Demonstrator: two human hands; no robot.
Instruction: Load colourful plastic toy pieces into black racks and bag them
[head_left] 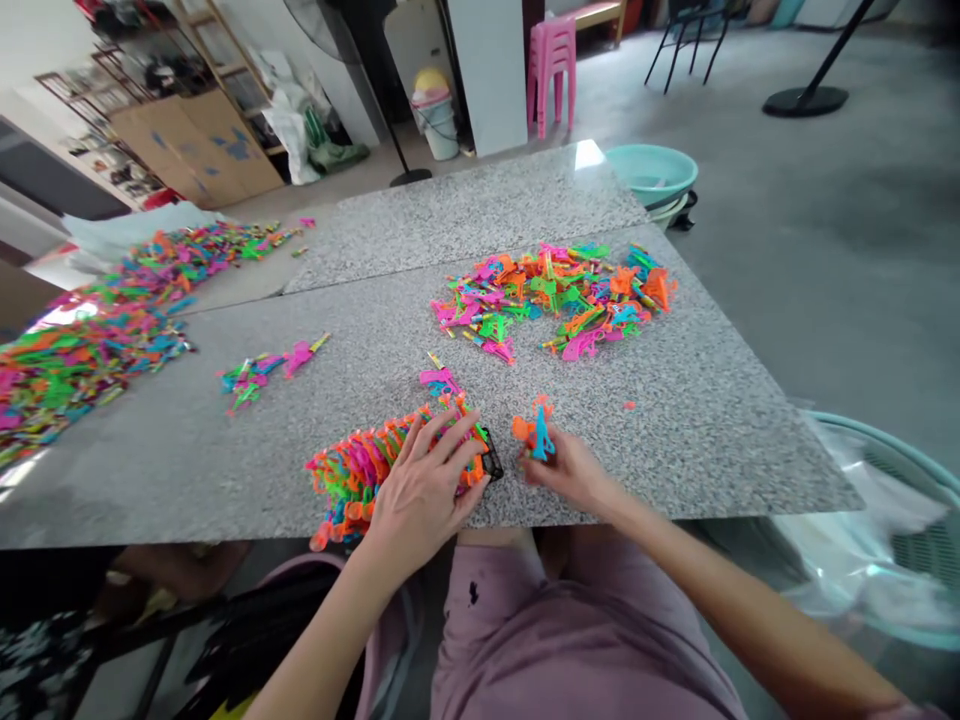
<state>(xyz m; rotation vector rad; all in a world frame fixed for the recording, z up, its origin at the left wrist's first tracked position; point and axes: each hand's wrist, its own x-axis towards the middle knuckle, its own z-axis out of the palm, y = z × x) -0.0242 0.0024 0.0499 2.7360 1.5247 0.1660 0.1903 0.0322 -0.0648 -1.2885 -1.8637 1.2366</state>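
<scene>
A tightly packed row of small bright plastic toy guns lies near the front table edge. My left hand rests over its right end, fingers across the top and thumb on the near side, holding the row. A black plastic rack shows just past my fingertips; the rest of it is hidden. My right hand, apart from the row on its right, pinches a blue toy gun. Orange pieces show beside the blue one. A pink toy gun lies just beyond the row.
A loose heap of toy guns covers the table's far middle. A larger pile spreads along the left, and a small cluster lies between. Turquoise basins stand beyond the right edge; a basket with clear plastic bags sits at right.
</scene>
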